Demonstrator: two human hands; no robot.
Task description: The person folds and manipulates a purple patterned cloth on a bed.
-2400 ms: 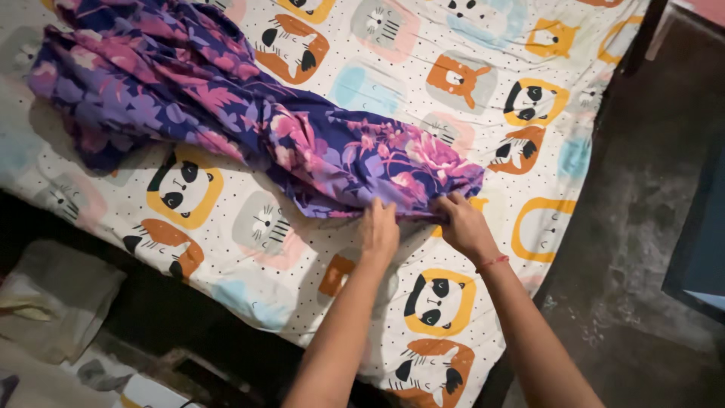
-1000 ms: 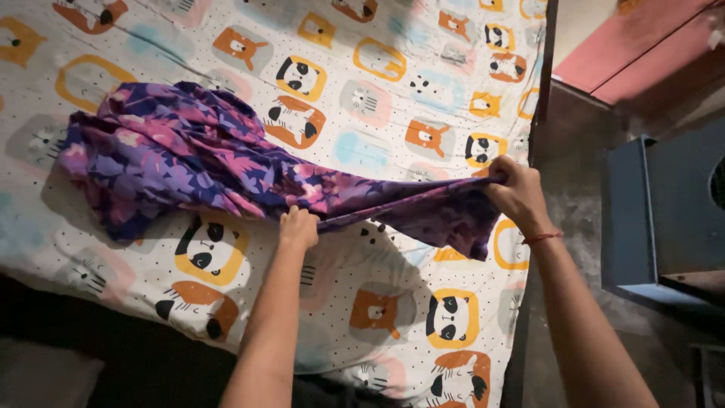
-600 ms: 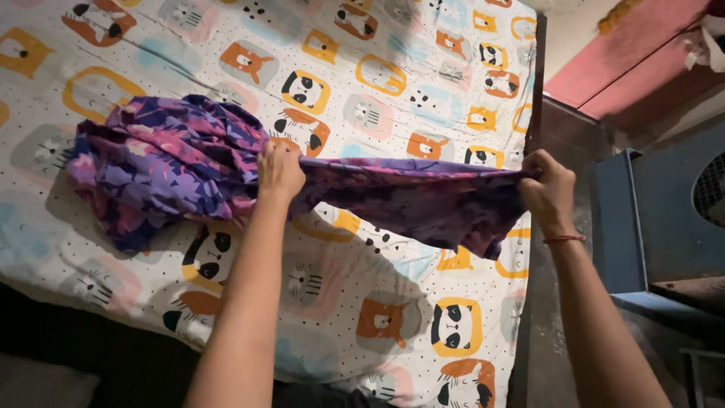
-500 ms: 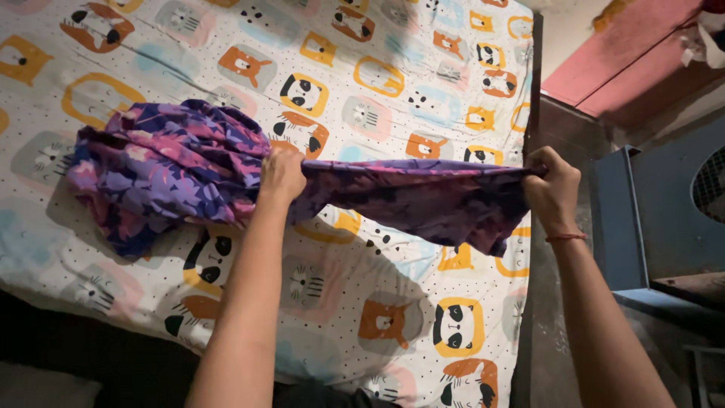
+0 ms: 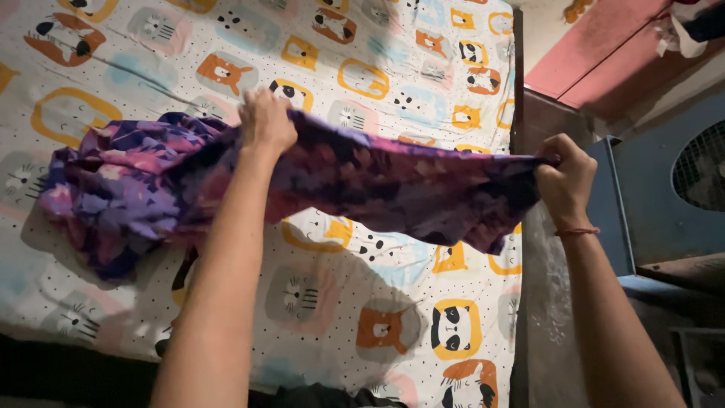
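Two hands are gripping a purple floral cloth [image 5: 393, 181] above the bed [image 5: 393, 68]. L. hand [image 5: 266, 121] is pinching its edge mid-bed; r. hand [image 5: 565, 180] is clenching its end past the bed's right edge.

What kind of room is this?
Most likely a bedroom. A bed fills the view, covered by a sheet printed with cartoon animals. Both hands, left hand and right hand, hold up a purple flowered cloth above it.
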